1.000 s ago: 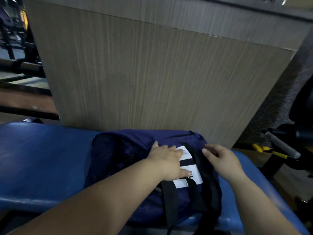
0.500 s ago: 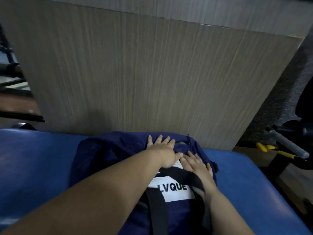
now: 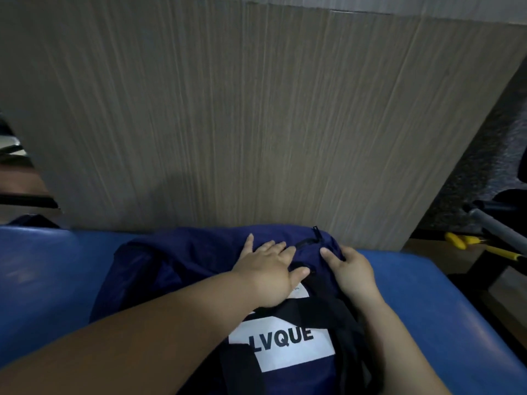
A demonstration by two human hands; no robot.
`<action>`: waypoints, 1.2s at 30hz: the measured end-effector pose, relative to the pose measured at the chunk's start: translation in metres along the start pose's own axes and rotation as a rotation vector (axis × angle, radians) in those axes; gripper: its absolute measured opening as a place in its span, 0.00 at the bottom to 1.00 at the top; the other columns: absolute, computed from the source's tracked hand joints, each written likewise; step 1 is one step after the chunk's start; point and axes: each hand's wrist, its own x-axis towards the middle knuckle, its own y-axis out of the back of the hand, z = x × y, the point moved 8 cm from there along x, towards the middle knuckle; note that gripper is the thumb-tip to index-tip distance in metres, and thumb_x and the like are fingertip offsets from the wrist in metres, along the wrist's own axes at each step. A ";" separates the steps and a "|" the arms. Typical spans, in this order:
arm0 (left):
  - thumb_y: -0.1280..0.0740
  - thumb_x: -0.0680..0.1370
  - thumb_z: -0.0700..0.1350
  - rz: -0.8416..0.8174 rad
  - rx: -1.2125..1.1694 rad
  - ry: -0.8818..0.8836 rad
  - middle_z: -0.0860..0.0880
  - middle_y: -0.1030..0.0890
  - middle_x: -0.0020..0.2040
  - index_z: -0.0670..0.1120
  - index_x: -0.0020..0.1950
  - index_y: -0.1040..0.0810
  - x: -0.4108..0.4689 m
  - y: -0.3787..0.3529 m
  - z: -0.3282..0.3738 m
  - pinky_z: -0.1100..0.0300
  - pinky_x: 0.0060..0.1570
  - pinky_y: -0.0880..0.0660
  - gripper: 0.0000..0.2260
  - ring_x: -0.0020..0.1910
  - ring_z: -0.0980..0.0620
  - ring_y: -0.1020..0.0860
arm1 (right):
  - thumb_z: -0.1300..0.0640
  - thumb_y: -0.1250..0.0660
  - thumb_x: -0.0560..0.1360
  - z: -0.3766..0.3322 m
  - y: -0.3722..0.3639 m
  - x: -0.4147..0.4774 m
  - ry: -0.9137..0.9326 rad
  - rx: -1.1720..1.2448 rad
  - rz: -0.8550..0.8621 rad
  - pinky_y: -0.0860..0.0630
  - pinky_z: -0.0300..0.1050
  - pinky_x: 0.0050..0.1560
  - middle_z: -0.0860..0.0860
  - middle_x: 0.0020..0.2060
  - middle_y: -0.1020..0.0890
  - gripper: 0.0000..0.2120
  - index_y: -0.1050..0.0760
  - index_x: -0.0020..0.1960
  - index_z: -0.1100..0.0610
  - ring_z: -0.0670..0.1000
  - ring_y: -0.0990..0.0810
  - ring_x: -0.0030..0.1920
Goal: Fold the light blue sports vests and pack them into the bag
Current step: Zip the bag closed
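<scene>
Light blue sports vests: where are they at this point?

– None shows. If they are folded and packed, they lie inside the navy blue fabric duffel bag, which sits at 6 o'clock in the view on the blue padded bench. It looks plump, so I judge them to be in it, but I cannot see inside.

– So what is left?

– Little, I think. The black zip at the bag's 12 o'clock end looks drawn nearly closed, with its pull standing up at about 1 o'clock on the bag. Closing it or patting it down seems the step in hand.

– And the hands?

– The left hand lies flat on the bag's top, fingers straight and spread wide, holding nothing. The right hand, at the left one's 3 o'clock, rests on the bag's end with bent fingers. Whether they pinch the cloth I cannot tell.

– Count it up for me.

– Vests in sight: none. Bags: one, with one white label reading LVQUE and black webbing straps whose number I cannot make out. Hands: two. Zip pulls: one. Behind, at 12 o'clock, one wood-grain panel. At 3 o'clock, one yellow-handled tool beside one grey metal bar.
</scene>
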 end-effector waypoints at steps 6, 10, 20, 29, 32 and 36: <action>0.45 0.81 0.61 0.222 -0.272 0.094 0.45 0.25 0.63 0.46 0.63 0.30 0.029 0.042 0.009 0.48 0.62 0.33 0.21 0.64 0.43 0.29 | 0.62 0.35 0.79 -0.018 0.005 -0.014 0.158 0.309 0.011 0.25 0.32 0.43 0.47 0.41 0.14 0.09 0.18 0.48 0.51 0.42 0.17 0.43; 0.44 0.79 0.64 0.203 -0.424 0.160 0.43 0.23 0.57 0.45 0.55 0.28 0.049 0.045 0.014 0.49 0.54 0.27 0.22 0.57 0.42 0.25 | 0.62 0.35 0.79 -0.016 0.005 -0.017 0.213 0.323 0.000 0.21 0.50 0.54 0.48 0.45 0.14 0.12 0.16 0.49 0.47 0.50 0.16 0.50; 0.36 0.77 0.61 0.260 -0.361 -0.017 0.49 0.27 0.52 0.49 0.46 0.31 0.052 0.054 0.031 0.54 0.49 0.29 0.16 0.50 0.49 0.27 | 0.61 0.35 0.80 -0.009 0.015 -0.019 0.147 0.440 0.029 0.22 0.40 0.47 0.48 0.43 0.13 0.11 0.17 0.48 0.49 0.47 0.16 0.46; 0.35 0.79 0.52 0.312 -0.154 -0.219 0.53 0.26 0.52 0.51 0.50 0.27 0.042 0.060 0.034 0.51 0.59 0.35 0.06 0.56 0.50 0.27 | 0.61 0.36 0.80 -0.002 0.010 -0.019 0.013 0.644 0.004 0.23 0.40 0.41 0.54 0.41 0.14 0.09 0.18 0.48 0.57 0.49 0.18 0.41; 0.33 0.78 0.50 0.324 -0.153 -0.246 0.53 0.24 0.53 0.51 0.53 0.24 0.039 0.060 0.033 0.52 0.61 0.36 0.06 0.56 0.51 0.27 | 0.60 0.37 0.80 -0.003 0.010 -0.023 -0.009 0.684 -0.018 0.22 0.43 0.42 0.59 0.44 0.14 0.09 0.18 0.49 0.60 0.52 0.18 0.43; 0.35 0.79 0.49 0.355 -0.155 -0.262 0.55 0.25 0.50 0.50 0.51 0.24 0.036 0.061 0.035 0.53 0.59 0.36 0.04 0.54 0.51 0.26 | 0.60 0.37 0.81 -0.007 0.014 -0.027 -0.020 0.700 -0.009 0.23 0.36 0.34 0.56 0.38 0.15 0.09 0.19 0.48 0.62 0.47 0.18 0.37</action>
